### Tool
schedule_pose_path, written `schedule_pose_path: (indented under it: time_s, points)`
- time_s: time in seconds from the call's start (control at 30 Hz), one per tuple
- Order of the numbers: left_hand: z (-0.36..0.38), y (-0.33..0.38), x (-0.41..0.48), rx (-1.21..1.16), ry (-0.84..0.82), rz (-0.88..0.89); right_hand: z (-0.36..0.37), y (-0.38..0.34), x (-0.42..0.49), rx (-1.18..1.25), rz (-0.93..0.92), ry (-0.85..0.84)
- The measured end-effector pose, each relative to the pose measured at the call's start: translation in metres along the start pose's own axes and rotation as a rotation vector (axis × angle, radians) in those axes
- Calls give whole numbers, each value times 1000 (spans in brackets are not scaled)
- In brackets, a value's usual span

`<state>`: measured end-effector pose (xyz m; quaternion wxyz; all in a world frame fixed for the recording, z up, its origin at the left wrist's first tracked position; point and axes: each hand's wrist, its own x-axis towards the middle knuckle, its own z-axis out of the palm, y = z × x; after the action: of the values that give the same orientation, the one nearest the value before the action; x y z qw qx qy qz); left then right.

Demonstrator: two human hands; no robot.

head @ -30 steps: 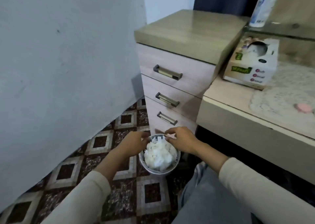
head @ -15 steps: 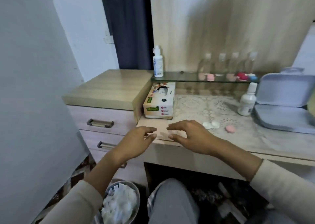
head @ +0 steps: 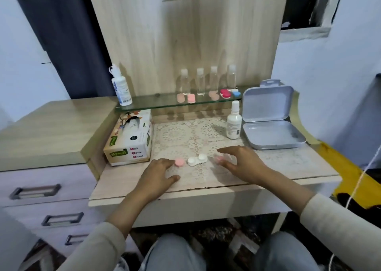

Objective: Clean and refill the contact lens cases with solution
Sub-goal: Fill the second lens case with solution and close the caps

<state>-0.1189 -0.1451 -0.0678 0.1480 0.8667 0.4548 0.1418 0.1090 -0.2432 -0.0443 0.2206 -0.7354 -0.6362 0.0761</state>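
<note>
Roughly mid-table, on lace mat (head: pixel 177 133): white lens case (head: pixel 197 160), lying flat. Pink cap (head: pixel 179 162) just left of it, at the fingertips of left hand (head: pixel 158 174); fingers loose, gripping nothing, contact unclear. Second pink cap (head: pixel 219 158), blurred, just right of case, between spread thumb and forefinger of right hand (head: pixel 244 165); no pinch seen. Solution bottle (head: pixel 234 124) upright behind, beside open grey box (head: pixel 272 134). Tissue box (head: pixel 129 140) at left.

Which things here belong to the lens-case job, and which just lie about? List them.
Job: white twin-well plastic lens case, left round pink cap, right round pink cap, small white solution bottle, cardboard tissue box.
Lying about: open grey plastic box, four clear bottles.
</note>
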Motion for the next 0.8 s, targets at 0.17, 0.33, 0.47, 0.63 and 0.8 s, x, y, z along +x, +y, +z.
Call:
schedule_pose_path:
  time_s: [0.17,0.33,0.47,0.63,0.8]
  points:
    - [11,6,22,31,33,35,-7,26,14,27,137,196]
    - [14,10,41,-3,21,74,-20,43,38,73,256,320]
    - [11,12,51,-35,-33,87,-28,56,56,125,345,395]
    - [-4,26,76,-53,-42,109,-33,66,78,114,372,306]
    - [-17,68,113,-139,10,225,-32,67,93,70,347,268]
